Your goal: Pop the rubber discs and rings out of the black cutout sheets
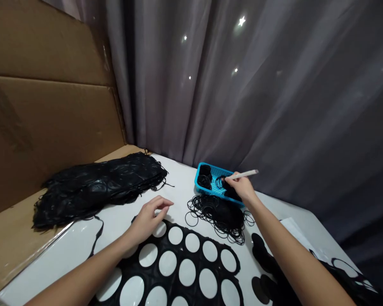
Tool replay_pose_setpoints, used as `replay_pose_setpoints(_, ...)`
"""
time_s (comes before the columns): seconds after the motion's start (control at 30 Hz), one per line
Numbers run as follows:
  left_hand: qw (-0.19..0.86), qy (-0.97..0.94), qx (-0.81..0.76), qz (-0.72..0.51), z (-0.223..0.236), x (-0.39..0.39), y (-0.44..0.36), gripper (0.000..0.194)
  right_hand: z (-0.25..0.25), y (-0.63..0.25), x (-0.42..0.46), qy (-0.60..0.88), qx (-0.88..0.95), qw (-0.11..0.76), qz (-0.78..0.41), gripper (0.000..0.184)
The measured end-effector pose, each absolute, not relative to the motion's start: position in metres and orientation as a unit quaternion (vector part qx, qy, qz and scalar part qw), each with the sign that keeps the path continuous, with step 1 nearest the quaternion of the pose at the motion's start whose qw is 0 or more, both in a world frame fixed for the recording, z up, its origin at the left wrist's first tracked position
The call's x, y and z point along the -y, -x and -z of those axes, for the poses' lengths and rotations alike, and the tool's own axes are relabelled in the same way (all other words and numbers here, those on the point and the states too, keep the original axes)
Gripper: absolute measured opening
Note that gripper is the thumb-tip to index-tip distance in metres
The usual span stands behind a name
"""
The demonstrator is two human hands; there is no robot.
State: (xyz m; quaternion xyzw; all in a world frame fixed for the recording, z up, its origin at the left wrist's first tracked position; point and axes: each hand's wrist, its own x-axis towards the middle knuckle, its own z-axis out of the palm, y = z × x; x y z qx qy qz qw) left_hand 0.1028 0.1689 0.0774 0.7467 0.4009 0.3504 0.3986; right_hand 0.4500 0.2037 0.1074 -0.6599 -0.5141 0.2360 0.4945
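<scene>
My right hand (240, 187) reaches into a blue plastic basket (197, 185), its fingers closed round a slim white pen-like tool (247, 174). At its fingertips are thin black rings (219, 182); I cannot tell whether the fingers grip them too. Over the top left edge of a black perforated sheet (178, 260) is my left hand (150, 217), thumb apart from slightly bent fingers, nothing in it. The sheet lies flat and white table shows through its round holes. A loose heap of black rings (221, 214) lies in front of the basket.
A thick stack of black rubbery sheets (102, 182) lies at the left, by a large cardboard box (51, 110). Black discs (261, 289) and more black pieces lie at the right, under my forearm. A grey curtain (242, 106) hangs behind the white table (175, 170).
</scene>
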Motion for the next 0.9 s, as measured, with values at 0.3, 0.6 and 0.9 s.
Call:
replay_pose_setpoints(0.3,0.337,-0.793,-0.379,-0.338,-0.070,-0.165,-0.099,0.023,-0.059,-0.397,-0.240,0.597,0.675,0.411,-0.140,0.019)
replay_pose_setpoints(0.6,0.314,-0.823,-0.357,-0.310,-0.067,-0.166,-0.102,0.025,-0.081,-0.394,-0.209,0.577,0.701,0.405,-0.101,0.019)
replay_pose_setpoints(0.9,0.292,-0.888,-0.270,-0.232,-0.065,-0.143,-0.116,0.024,-0.064,-0.404,-0.040,0.630,0.514,0.490,-0.312,0.028)
